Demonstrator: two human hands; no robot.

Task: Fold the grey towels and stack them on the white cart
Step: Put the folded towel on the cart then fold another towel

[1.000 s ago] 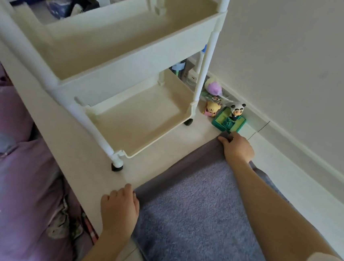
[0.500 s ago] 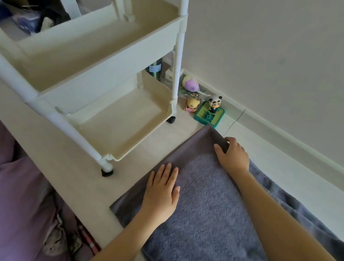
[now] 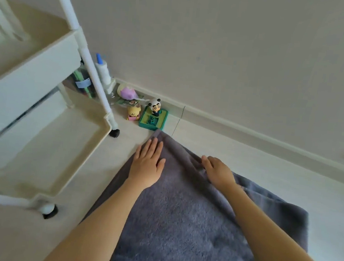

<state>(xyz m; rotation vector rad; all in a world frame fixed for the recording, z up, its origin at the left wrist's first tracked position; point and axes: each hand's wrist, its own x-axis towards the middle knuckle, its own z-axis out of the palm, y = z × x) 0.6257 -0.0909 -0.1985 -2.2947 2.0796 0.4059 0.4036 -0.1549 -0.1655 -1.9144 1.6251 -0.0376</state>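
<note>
Grey towel under flat left hand and right hand, toys beyond.

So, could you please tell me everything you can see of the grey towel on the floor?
The grey towel looks like thick, fluffy terry cloth. It lies flat on the pale floor beside the white cart, one corner nearly reaching a green toy tray. A second layer shows along its right edge. The left hand and right hand press flat on it near that corner.

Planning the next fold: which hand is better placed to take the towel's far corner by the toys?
Probably the left hand: it lies flat near the grey towel's far corner. The right hand rests further back.
</note>
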